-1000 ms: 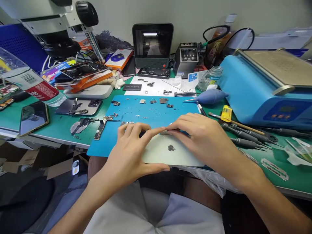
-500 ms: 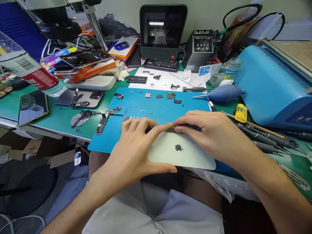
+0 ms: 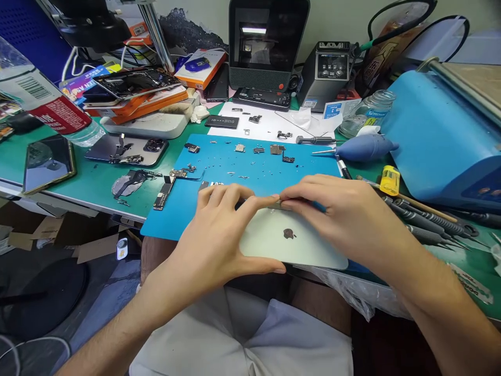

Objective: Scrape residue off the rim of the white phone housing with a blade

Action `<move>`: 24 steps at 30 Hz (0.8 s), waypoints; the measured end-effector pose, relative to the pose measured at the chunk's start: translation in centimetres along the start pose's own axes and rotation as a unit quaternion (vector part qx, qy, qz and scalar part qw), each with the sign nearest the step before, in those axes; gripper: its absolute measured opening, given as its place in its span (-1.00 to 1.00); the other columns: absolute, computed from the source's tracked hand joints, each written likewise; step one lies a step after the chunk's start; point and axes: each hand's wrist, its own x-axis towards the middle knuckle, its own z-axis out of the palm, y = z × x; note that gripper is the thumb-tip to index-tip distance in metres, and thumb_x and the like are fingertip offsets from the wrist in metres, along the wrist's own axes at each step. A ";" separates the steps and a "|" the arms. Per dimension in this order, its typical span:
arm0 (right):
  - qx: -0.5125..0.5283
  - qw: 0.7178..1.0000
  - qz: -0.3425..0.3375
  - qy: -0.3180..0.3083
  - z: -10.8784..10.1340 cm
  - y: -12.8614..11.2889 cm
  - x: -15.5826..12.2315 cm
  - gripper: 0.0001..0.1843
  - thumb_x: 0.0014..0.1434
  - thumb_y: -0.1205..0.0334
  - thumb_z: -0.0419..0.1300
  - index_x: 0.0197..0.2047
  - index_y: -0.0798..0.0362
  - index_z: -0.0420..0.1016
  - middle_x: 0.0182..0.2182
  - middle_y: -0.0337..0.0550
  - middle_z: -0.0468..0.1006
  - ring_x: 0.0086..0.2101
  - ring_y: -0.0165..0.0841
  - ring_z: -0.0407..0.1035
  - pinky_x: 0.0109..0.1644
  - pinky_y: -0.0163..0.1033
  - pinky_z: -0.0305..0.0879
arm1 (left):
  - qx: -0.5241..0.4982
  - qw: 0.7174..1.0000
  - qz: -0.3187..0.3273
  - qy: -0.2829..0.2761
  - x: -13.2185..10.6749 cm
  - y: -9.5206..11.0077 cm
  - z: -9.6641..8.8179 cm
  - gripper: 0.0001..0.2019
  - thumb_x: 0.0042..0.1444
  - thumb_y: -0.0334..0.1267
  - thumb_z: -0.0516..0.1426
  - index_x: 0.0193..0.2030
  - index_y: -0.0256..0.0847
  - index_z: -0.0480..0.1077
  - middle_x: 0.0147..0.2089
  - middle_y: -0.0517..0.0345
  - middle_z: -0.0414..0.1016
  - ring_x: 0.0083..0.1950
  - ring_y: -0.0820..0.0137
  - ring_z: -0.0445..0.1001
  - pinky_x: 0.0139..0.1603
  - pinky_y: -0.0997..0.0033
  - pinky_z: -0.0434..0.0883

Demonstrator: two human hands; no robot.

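A pale mint phone (image 3: 264,240) with a dark apple logo lies back side up at the mat's near edge. My left hand (image 3: 211,235) spans it, thumb along the near edge and index finger reaching over the far edge. My right hand (image 3: 344,211) is closed in a pinch at that far edge, thumb and index fingertips meeting by the left index fingertip. Whatever is between those right fingertips is too small and covered to make out. Beyond the hands, small phone parts and screws lie on the blue mat (image 3: 176,209), with a narrow circuit board (image 3: 162,196) at its left edge.
At the left are a tilted bottle (image 3: 62,117), a dark phone (image 3: 49,162) and a grey phone back (image 3: 133,150). A blue air blower (image 3: 366,148), several tweezers (image 3: 428,222) and a blue machine (image 3: 438,141) sit at the right. A black screen device (image 3: 266,39) stands behind.
The view has shifted slightly. My left hand keeps its hold on the phone. The right fingertips stay pinched at the far edge, where a brownish strip below them now shows less.
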 end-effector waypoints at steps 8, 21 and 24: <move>0.051 0.996 0.057 -0.047 -0.7 0.2 1.4 -0.72 0.44 0.37 0.24 -0.08 -0.09 0.81 -0.16 -0.26 0.83 -0.21 -0.26 0.69 -0.22 -0.19 0.45 | 0.000 1.000 -0.001 -0.006 0.3 0.1 -0.2 0.01 0.05 0.39 0.50 0.53 -0.05 0.38 0.18 -0.01 0.45 0.23 -0.02 0.40 0.34 -0.14 0.18; -0.022 1.000 -0.003 0.011 0.3 -1.1 -0.3 -0.78 0.57 0.30 0.20 -0.02 0.06 0.71 -0.17 -0.07 0.75 -0.15 -0.17 0.62 -0.07 -0.09 0.44 | -0.022 1.000 -0.006 0.006 0.1 -0.1 0.0 -0.07 0.04 0.35 0.53 0.41 -0.09 0.40 0.13 0.05 0.45 0.22 0.01 0.42 0.32 -0.08 0.21; -0.004 1.000 0.017 -0.015 0.1 -1.0 0.3 -0.77 0.57 0.28 0.20 -0.02 0.02 0.73 -0.14 -0.10 0.77 -0.13 -0.20 0.63 -0.05 -0.13 0.46 | -0.019 1.000 -0.007 0.014 0.0 -0.2 0.1 -0.04 0.02 0.35 0.54 0.41 -0.10 0.40 0.12 0.02 0.45 0.22 -0.03 0.40 0.34 -0.14 0.21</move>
